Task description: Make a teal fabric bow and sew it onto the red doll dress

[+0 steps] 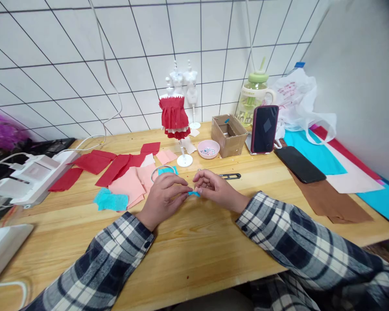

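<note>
My left hand (164, 196) and my right hand (215, 188) meet over the wooden table (188, 250), both pinching a small turquoise scrap of paper (193, 193) between fingertips. Just behind the left hand lies a clear tape ring (159, 170) on another turquoise piece (167, 170). Small snips (229, 176) lie just beyond my right hand. A miniature mannequin in a red paper dress (174, 117) stands behind, with two bare white mannequins (191, 86) further back.
Red (94, 163), pink (132, 183) and turquoise (110, 201) paper pieces lie to the left. A pink bead dish (208, 149), cardboard box (228, 134), upright phone (264, 128), flat phone (300, 164), brown sheet (333, 201), bottle (254, 93) and power strip (35, 175) surround.
</note>
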Motion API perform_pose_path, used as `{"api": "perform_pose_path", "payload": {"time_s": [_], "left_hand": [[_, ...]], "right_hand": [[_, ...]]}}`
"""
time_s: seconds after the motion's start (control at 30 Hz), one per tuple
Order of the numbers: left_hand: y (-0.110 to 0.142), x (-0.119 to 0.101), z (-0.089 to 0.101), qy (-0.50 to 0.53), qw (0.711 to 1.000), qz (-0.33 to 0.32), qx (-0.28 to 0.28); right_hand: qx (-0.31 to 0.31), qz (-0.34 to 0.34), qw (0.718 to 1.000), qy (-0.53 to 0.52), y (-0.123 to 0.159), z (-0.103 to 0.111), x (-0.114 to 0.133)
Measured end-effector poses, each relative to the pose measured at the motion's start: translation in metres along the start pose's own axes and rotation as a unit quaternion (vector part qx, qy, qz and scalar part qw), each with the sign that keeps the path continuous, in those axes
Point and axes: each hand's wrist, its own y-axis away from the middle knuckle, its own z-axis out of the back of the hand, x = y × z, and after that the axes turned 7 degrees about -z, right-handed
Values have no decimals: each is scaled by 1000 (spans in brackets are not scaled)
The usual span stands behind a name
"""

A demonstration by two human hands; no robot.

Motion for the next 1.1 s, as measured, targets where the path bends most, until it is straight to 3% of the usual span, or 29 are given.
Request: {"api": "perform_pose_path", "payload": {"time_s": [0.1,0.27,0.4,0.7,0.8,0.97,1.1], "left_hand": [[-2,-2,1,16,1000,7,-18],[-4,-4,-2,63,990,121,-41],[-3,-3,-6,98,978,180,-24],[-5,-6,-7,169,962,212,38],[-7,-9,-10,204,954,212,67],[-11,-13,-10,202,947,247,46],[-9,-12,-10,200,950,232,59]], "right_hand": [[-14,-9,1000,-25,0,3,3],[-51,38,992,107,3,3,5],[-74,57,982,167,3,0,4],[-93,-23,989,116,-3,2,1],[-102,-19,986,132,-2,0,1],[-98,23,977,190,0,-3,0],[-106,39,970,215,0,-2,-1]]}}
